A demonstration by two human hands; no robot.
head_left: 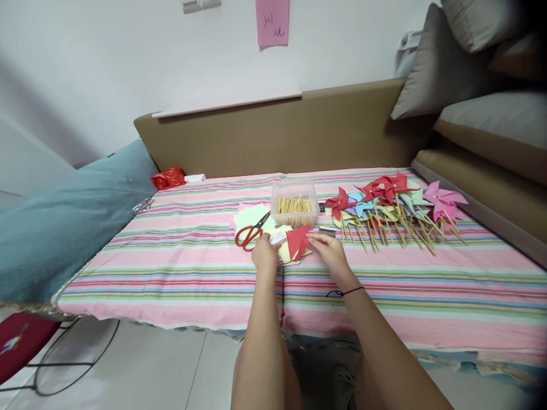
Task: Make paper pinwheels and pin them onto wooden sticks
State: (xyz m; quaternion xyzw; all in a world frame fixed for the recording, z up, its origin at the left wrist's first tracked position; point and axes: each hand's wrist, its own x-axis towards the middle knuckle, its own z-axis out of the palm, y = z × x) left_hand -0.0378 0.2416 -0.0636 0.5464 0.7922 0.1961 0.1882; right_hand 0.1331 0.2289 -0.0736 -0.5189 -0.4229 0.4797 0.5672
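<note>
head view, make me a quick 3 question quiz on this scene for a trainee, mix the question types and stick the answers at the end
1. What do the fingertips of the right hand touch?
2. True or false: in the picture, the scissors lie to the left of the clear plastic box.
3. Where are the pinwheels?
a) left of the scissors
b) right of the clear plastic box
c) on the floor

Key: 1. the red paper; 2. true; 3. b
</note>
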